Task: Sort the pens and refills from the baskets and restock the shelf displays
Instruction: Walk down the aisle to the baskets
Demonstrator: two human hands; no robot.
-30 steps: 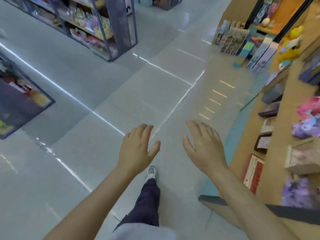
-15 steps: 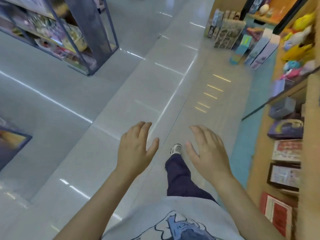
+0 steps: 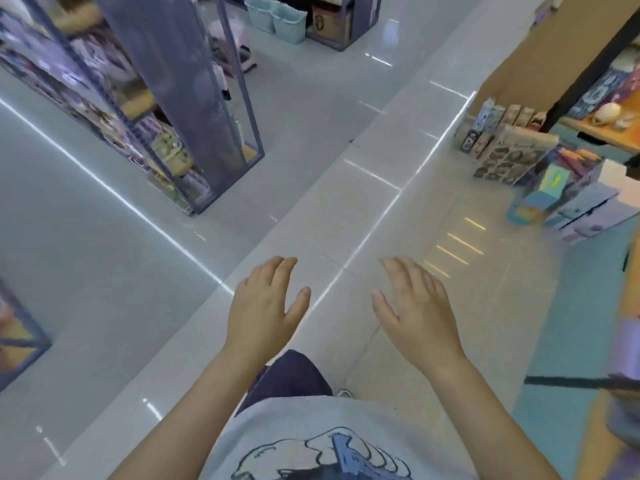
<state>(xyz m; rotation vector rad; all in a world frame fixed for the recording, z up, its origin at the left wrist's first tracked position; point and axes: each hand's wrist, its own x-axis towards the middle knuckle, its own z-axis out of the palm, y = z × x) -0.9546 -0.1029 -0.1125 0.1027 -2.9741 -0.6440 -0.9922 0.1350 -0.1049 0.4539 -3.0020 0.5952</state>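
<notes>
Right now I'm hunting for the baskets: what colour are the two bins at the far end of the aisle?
Pale teal bins, head view.

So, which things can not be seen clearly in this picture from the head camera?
- Goods on the grey metal shelf: blurred, and partly behind its mesh side panel.
- Display at the right edge: cut off by the frame and smeared.
- Light blue baskets: far away; their contents cannot be seen.
- Pens or refills: none can be made out; left hand and right hand hold nothing.
- Feet: mostly hidden by the shirt.
</notes>
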